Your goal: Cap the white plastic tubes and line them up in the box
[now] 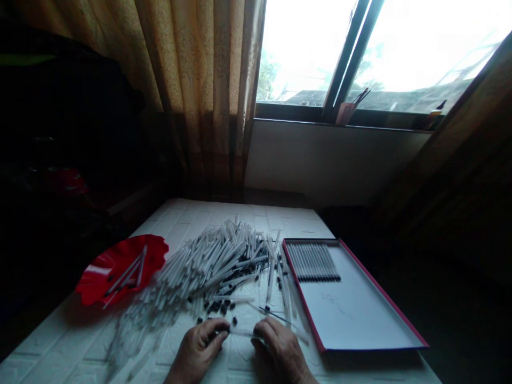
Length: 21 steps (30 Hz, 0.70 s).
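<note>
- Head view: pinching a translucent pen barrel [242, 332] between left hand [200, 344] and right hand [280, 348], both closed on it.
- Seemingly working on this barrel; next calling for steady, aligned fingers.
- Facing loose black end caps [217, 306], then heaped barrels [216, 261] on the desk [196, 208].
- Bordering, at right, on pens [314, 261] rowed inside a shallow box [354, 320].

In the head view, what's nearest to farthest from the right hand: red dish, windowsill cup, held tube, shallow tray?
1. Held tube: in the right hand.
2. Shallow tray: to its right.
3. Red dish: table's left side.
4. Windowsill cup: far ahead.
</note>
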Tool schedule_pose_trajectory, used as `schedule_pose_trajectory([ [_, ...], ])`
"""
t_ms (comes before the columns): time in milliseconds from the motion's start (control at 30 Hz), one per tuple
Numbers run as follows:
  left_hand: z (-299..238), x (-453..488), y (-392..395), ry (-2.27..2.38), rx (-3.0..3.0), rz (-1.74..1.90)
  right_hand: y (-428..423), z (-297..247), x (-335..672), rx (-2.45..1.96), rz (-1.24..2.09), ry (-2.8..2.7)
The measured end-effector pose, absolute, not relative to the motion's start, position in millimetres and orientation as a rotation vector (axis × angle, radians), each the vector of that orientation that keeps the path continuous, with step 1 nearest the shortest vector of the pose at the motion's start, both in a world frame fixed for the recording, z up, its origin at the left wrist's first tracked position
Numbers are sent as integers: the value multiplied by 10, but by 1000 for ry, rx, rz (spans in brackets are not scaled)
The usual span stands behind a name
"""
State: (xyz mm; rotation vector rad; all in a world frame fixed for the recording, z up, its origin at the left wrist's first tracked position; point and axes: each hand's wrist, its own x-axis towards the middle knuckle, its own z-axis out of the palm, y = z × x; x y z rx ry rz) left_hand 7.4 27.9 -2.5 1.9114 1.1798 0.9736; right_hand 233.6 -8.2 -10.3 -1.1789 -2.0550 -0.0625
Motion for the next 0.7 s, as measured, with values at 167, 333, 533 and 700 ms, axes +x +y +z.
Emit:
schedule_pose_trajectory([
  [167, -55, 76, 281, 1182, 1898, 947, -62, -144, 2351, -1205, -80, -2077],
  [333, -59, 77, 285, 1186, 1934, 949, -67, -144, 2355, -1232, -81, -2086],
  [533, -80, 77, 292, 1197, 1935, 946, -61, -163, 2372, -1206, -16, -2033],
  [700, -78, 75, 299, 1216, 1914, 937, -55, -186, 2376, -1247, -17, -2041],
])
